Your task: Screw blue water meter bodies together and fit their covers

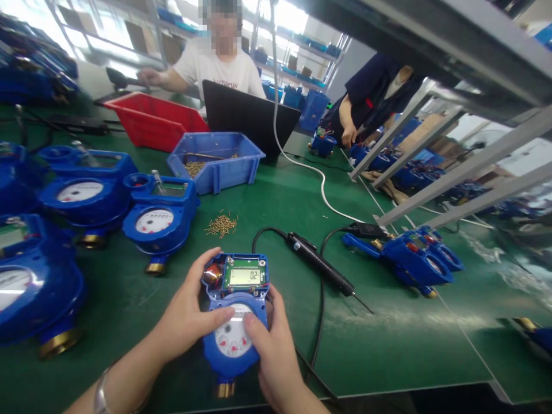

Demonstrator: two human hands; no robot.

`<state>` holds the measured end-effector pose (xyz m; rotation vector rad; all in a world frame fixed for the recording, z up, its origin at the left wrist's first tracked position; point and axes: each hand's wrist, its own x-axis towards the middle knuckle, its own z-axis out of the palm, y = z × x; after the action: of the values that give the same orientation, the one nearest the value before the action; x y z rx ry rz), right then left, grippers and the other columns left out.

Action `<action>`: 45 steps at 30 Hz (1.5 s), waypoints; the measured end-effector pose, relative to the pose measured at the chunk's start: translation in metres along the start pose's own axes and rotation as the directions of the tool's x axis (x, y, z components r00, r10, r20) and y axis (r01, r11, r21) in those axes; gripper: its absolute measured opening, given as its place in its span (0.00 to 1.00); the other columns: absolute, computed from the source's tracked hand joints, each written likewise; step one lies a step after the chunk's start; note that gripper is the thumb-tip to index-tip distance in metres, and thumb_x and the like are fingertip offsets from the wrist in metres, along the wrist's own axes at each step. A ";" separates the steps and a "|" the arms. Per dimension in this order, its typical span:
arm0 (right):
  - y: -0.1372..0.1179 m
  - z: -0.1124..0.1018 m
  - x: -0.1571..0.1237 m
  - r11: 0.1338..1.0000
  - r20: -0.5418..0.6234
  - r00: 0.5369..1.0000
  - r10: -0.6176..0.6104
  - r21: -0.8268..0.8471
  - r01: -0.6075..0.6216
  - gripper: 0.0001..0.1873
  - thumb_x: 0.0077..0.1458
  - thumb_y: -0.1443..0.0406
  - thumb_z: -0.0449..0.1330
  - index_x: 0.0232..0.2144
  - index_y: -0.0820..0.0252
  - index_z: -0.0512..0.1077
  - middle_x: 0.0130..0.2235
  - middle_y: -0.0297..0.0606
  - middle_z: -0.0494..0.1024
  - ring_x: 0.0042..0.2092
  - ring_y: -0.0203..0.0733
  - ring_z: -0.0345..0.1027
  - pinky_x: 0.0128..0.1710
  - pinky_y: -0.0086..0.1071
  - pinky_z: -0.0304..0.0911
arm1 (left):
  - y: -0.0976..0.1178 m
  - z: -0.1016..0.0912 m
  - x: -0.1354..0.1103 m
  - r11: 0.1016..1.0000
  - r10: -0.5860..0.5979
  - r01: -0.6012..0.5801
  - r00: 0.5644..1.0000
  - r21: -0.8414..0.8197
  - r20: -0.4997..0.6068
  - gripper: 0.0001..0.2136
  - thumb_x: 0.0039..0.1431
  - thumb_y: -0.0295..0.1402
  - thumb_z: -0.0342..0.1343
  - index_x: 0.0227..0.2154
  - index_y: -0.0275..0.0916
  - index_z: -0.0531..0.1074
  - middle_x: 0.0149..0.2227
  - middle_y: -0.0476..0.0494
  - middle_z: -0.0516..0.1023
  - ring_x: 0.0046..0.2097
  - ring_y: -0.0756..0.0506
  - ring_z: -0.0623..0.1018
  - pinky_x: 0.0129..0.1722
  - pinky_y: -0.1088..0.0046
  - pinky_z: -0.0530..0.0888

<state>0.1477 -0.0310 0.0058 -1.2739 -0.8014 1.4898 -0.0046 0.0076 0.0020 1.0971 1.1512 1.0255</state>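
Observation:
A blue water meter (235,322) with a white dial and a lit display reading 0.2 is between my two hands, near the table's front edge. My left hand (194,310) wraps its left side, thumb on the dial's upper edge. From the right, my right hand (276,339) grips it with the thumb over the dial; its other fingers are mostly hidden. Beyond the meter lies a small heap of brass screws (222,224). A black electric screwdriver (321,263) rests to the right, its bit pointing toward the front right.
More blue meters (157,221) stand on the left, others (418,256) on the right. A blue bin (233,167) with screws, a red bin (150,121) and a laptop (245,109) are behind. Metal bars (474,172) slant across the right. Two people work beyond the green table (388,345).

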 end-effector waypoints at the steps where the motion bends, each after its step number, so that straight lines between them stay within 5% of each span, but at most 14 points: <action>1: -0.007 -0.012 0.006 0.977 0.040 0.998 -0.048 -0.204 0.055 0.30 0.49 0.55 0.58 0.53 0.59 0.58 0.42 0.42 0.75 0.40 0.44 0.72 0.38 0.36 0.69 | 0.000 0.000 0.000 1.000 -0.010 0.010 1.000 -0.016 0.011 0.44 0.42 0.39 0.65 0.59 0.44 0.45 0.55 0.35 0.64 0.52 0.33 0.70 0.51 0.54 0.68; 2: -0.017 -0.026 0.014 0.896 0.086 0.992 -0.091 -0.427 0.119 0.25 0.52 0.54 0.54 0.50 0.61 0.63 0.40 0.43 0.76 0.38 0.43 0.73 0.36 0.35 0.69 | -0.001 -0.001 0.000 0.999 -0.021 0.021 1.000 -0.034 0.019 0.43 0.42 0.38 0.65 0.59 0.44 0.45 0.55 0.35 0.64 0.52 0.34 0.70 0.51 0.54 0.68; 3: -0.030 -0.043 0.025 0.702 0.093 0.980 -0.174 -0.686 0.190 0.22 0.54 0.52 0.52 0.43 0.61 0.69 0.36 0.41 0.77 0.33 0.41 0.73 0.32 0.33 0.70 | -0.001 -0.001 0.000 0.998 -0.033 0.034 0.999 -0.049 0.024 0.43 0.42 0.38 0.65 0.59 0.45 0.45 0.54 0.35 0.64 0.51 0.34 0.71 0.51 0.54 0.68; 4: -0.046 -0.062 0.039 0.624 0.048 0.972 -0.231 -0.759 0.186 0.21 0.52 0.52 0.54 0.40 0.61 0.71 0.35 0.42 0.76 0.31 0.41 0.72 0.32 0.34 0.69 | -0.002 -0.001 0.000 0.997 -0.044 0.045 0.999 -0.061 0.027 0.43 0.42 0.38 0.65 0.59 0.46 0.45 0.54 0.36 0.64 0.50 0.34 0.71 0.50 0.54 0.68; 9: -0.113 -0.158 0.119 0.327 -0.172 0.814 -0.555 -0.945 0.023 0.19 0.53 0.60 0.57 0.45 0.64 0.67 0.48 0.51 0.67 0.47 0.47 0.65 0.47 0.43 0.60 | -0.005 -0.002 0.000 1.000 0.008 -0.008 1.000 -0.003 -0.023 0.43 0.42 0.37 0.65 0.60 0.43 0.47 0.55 0.34 0.64 0.52 0.33 0.70 0.51 0.55 0.68; 13: -0.118 -0.209 0.158 0.161 -0.127 0.805 -0.579 -0.986 -0.040 0.12 0.58 0.62 0.54 0.42 0.62 0.67 0.44 0.40 0.70 0.43 0.40 0.66 0.42 0.37 0.65 | -0.005 -0.003 -0.002 0.990 0.082 -0.072 0.993 0.122 -0.081 0.41 0.44 0.38 0.63 0.60 0.42 0.49 0.57 0.35 0.62 0.54 0.33 0.68 0.53 0.54 0.66; 16: -0.111 -0.226 0.168 0.062 -0.048 0.797 -0.602 -0.998 -0.014 0.10 0.59 0.61 0.54 0.38 0.62 0.68 0.39 0.38 0.71 0.37 0.35 0.67 0.36 0.32 0.66 | -0.006 -0.004 -0.003 0.980 0.122 -0.104 0.987 0.169 -0.103 0.39 0.46 0.39 0.62 0.60 0.41 0.50 0.58 0.35 0.61 0.55 0.33 0.67 0.54 0.54 0.65; 21: -0.113 -0.203 0.143 -0.093 0.104 0.691 -0.715 -0.994 0.053 0.06 0.54 0.64 0.56 0.28 0.62 0.69 0.30 0.39 0.71 0.32 0.38 0.67 0.30 0.31 0.64 | -0.007 -0.005 -0.006 0.932 0.244 -0.193 0.960 0.308 -0.138 0.36 0.49 0.39 0.59 0.59 0.40 0.50 0.59 0.35 0.59 0.58 0.34 0.63 0.57 0.55 0.62; 26: -0.104 -0.136 0.061 -0.254 0.400 0.569 -0.719 -0.913 0.321 0.07 0.49 0.71 0.53 0.29 0.59 0.71 0.38 0.40 0.74 0.40 0.41 0.70 0.40 0.33 0.67 | 0.019 0.006 -0.017 0.762 0.529 -0.362 0.826 0.538 -0.194 0.29 0.52 0.34 0.57 0.57 0.44 0.55 0.59 0.42 0.59 0.60 0.37 0.59 0.61 0.56 0.56; 29: -0.091 -0.101 0.015 -0.327 0.598 0.385 -0.703 -0.753 0.571 0.09 0.50 0.75 0.53 0.31 0.60 0.70 0.40 0.43 0.73 0.41 0.39 0.70 0.39 0.30 0.68 | 0.045 0.022 -0.023 0.656 0.620 -0.468 0.782 0.592 -0.069 0.28 0.53 0.33 0.56 0.57 0.45 0.56 0.57 0.43 0.62 0.57 0.39 0.64 0.58 0.58 0.61; 31: -0.084 -0.086 -0.006 -0.325 0.635 0.312 -0.707 -0.683 0.654 0.10 0.50 0.76 0.53 0.31 0.61 0.71 0.41 0.45 0.73 0.41 0.39 0.70 0.38 0.29 0.69 | 0.060 0.035 -0.026 0.618 0.603 -0.498 0.797 0.608 0.040 0.30 0.52 0.35 0.57 0.57 0.45 0.54 0.57 0.41 0.62 0.55 0.39 0.66 0.56 0.58 0.63; 37: -0.065 -0.071 -0.035 -0.202 0.544 0.323 -0.775 -0.697 0.688 0.09 0.48 0.74 0.57 0.31 0.58 0.72 0.41 0.41 0.73 0.40 0.41 0.71 0.38 0.31 0.70 | 0.074 0.063 -0.025 0.840 0.208 -0.260 0.965 0.476 0.161 0.44 0.34 0.33 0.68 0.58 0.47 0.54 0.54 0.40 0.66 0.53 0.32 0.67 0.52 0.51 0.65; 41: -0.058 -0.066 -0.045 -0.099 0.475 0.363 -0.802 -0.704 0.703 0.14 0.47 0.76 0.57 0.33 0.54 0.72 0.40 0.38 0.73 0.38 0.40 0.72 0.38 0.31 0.71 | 0.080 0.068 -0.024 0.893 0.045 -0.092 0.992 0.440 0.115 0.30 0.36 0.30 0.65 0.48 0.44 0.67 0.41 0.44 0.74 0.41 0.38 0.74 0.42 0.57 0.71; 45: -0.056 -0.061 -0.050 -0.060 0.451 0.372 -0.811 -0.697 0.714 0.18 0.46 0.77 0.56 0.36 0.52 0.73 0.38 0.37 0.75 0.37 0.41 0.73 0.38 0.32 0.71 | 0.085 0.067 -0.023 0.902 0.115 -0.151 0.987 0.405 0.113 0.11 0.48 0.33 0.57 0.37 0.41 0.72 0.33 0.48 0.75 0.37 0.43 0.74 0.37 0.68 0.70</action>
<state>0.2188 -0.0686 0.0589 -1.0772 -1.9291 -0.0879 0.0550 -0.0077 0.0942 1.5598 1.2696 0.8459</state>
